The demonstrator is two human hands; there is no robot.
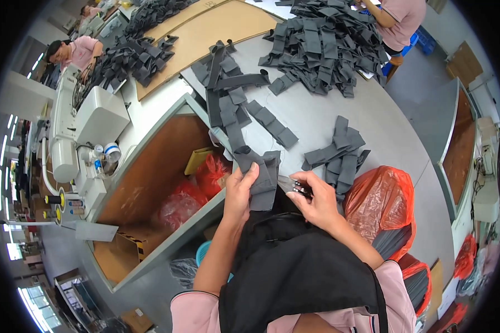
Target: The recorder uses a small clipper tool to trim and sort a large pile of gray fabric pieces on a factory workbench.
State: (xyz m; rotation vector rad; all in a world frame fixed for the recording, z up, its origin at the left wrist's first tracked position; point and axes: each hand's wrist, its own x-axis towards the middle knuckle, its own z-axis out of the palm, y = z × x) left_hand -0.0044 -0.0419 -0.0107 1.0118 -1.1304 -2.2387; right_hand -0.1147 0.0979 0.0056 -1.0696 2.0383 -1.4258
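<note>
My left hand (pixel 240 194) grips a dark grey fabric piece (pixel 265 180), thumb on top, over the near edge of the table. The fabric runs on as a long strip up the tabletop. In my right hand (pixel 320 204) is a pair of thread snips (pixel 301 190), its dark handle between thumb and fingers. The metal tip points left at the fabric's right edge; whether it touches the cloth I cannot tell. Just beyond lie a short folded grey strip (pixel 272 124) and a small stack of grey pieces (pixel 341 152).
A big heap of grey pieces (pixel 322 50) covers the table's far side. Red plastic bags (pixel 380 194) stand at right. On the left are an open wooden bin (pixel 150 161) holding red bags and a sewing machine (pixel 66 127). Co-workers sit far left and far right.
</note>
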